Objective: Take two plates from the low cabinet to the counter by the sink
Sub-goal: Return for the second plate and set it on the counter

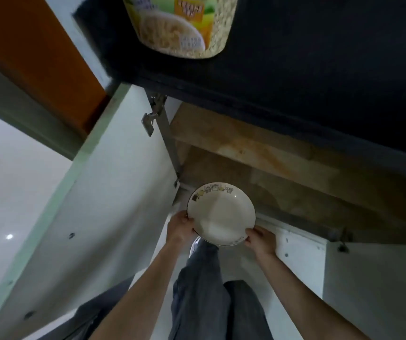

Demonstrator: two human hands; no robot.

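A white plate [221,213] with a dark rim line and small pictures along its far edge is held level in front of the open low cabinet [258,165]. My left hand [180,225] grips its left rim and my right hand [261,239] grips its near right rim. Whether a second plate lies under it cannot be made out. The cabinet's inside shows bare brown wooden boards. The dark counter [319,69] runs above the cabinet opening.
The white cabinet door [103,204] stands swung open to the left, with its hinge [151,116] near the top. Another white door [369,278] is open at the right. An instant-noodle cup [182,23] stands on the counter. My legs in grey trousers [209,290] are below.
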